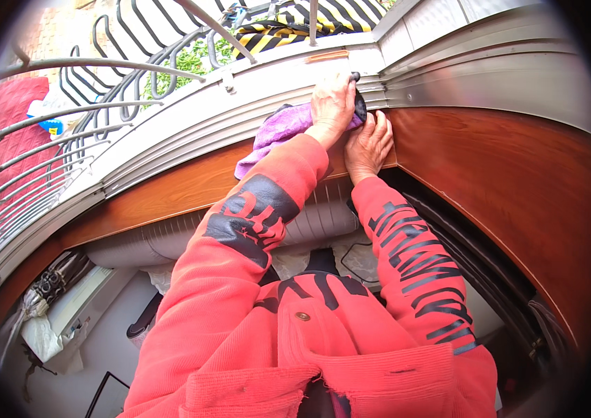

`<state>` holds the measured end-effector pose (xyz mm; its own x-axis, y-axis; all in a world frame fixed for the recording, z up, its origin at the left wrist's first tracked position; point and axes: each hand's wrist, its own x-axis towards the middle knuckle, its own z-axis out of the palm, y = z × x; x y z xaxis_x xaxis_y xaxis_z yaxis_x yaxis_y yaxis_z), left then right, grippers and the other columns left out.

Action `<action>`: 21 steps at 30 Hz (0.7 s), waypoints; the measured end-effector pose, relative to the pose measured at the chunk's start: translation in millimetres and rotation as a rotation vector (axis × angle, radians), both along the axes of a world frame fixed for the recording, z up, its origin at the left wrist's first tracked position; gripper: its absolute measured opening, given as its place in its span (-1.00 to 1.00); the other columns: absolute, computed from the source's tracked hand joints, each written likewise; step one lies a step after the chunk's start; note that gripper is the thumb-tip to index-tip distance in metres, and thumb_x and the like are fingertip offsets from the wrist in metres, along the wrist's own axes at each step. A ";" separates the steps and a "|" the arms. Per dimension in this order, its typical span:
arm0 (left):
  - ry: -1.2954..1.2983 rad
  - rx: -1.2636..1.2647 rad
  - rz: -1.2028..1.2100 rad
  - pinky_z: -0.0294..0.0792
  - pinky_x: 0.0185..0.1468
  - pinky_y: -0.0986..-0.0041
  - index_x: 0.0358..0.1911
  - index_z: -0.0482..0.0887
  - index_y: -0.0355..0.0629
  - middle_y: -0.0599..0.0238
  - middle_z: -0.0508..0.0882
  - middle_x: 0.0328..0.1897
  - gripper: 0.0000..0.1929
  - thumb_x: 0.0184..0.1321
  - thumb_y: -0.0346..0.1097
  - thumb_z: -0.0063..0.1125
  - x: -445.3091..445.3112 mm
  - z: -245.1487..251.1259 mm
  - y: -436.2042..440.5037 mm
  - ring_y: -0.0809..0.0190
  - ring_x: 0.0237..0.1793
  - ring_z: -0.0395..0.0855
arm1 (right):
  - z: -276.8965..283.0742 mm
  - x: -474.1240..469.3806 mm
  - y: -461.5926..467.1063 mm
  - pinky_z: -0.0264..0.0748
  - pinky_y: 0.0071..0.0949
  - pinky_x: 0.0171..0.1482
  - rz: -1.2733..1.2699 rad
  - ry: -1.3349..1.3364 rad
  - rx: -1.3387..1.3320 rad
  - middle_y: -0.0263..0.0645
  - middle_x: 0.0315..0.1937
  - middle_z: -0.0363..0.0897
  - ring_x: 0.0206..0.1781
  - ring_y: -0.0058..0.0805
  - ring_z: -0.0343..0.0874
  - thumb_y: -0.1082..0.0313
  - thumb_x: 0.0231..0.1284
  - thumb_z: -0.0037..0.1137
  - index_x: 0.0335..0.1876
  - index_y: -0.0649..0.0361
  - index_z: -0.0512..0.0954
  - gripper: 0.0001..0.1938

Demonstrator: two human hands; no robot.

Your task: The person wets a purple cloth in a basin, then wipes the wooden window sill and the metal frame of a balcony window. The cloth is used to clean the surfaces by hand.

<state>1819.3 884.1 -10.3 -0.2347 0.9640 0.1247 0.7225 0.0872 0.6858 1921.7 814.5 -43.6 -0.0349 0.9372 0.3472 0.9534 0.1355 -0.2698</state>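
Observation:
My left hand (331, 104) presses a purple cloth (281, 128) with black parts onto the metal window track (295, 108), close to the corner of the frame. Beneath it, the cloth hangs in folds over the wooden sill board (180, 187). Just below and to the right, my right hand (370, 142) leans on the wood at the corner, fingers slightly spread and pointing up. Its fingertips lie beside the black edge of the cloth; whether they touch it I cannot tell. A small black tip (355, 76) shows by my left fingers.
Curved metal window bars (113, 62) stand outside, with yellow-and-black striped fabric (269, 36) and a red quilted cover (8, 130) beyond. A wooden side panel (509, 193) rises at the right. Below the sill lies a grey padded roll (321, 217); a white box (81, 305) is at the left.

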 end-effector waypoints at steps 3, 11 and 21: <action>-0.060 0.135 -0.090 0.43 -0.14 0.18 -0.22 0.65 -0.02 0.21 0.64 -0.26 -0.85 0.20 -0.21 0.10 7.5 -1.3 11.2 -0.02 -0.23 0.60 | -2.4 -1.2 0.1 0.27 -0.06 0.19 -0.048 -0.008 -0.040 -0.11 0.18 0.26 0.25 -0.08 0.27 0.41 0.02 0.05 0.06 0.19 0.32 -0.58; 0.164 0.139 -0.347 0.32 -0.04 0.22 -0.39 0.68 -0.03 0.36 0.59 -0.21 -0.90 0.06 -0.26 0.14 15.0 -4.8 29.0 0.11 -0.10 0.51 | -3.4 -3.9 -0.6 0.26 -0.03 0.21 -0.035 0.034 -0.046 0.00 0.19 0.27 0.26 -0.04 0.26 0.36 0.05 0.04 -0.05 0.28 0.34 -0.66; 0.132 0.204 -0.357 0.28 0.06 0.20 -0.25 0.68 0.04 0.39 0.58 -0.18 -0.85 0.10 -0.26 0.13 7.5 -2.2 19.6 0.12 -0.03 0.48 | 1.9 0.4 3.3 0.22 -0.06 0.24 -0.040 -0.010 -0.081 -0.03 0.20 0.26 0.27 -0.05 0.24 0.36 0.07 0.03 0.03 0.33 0.31 -0.60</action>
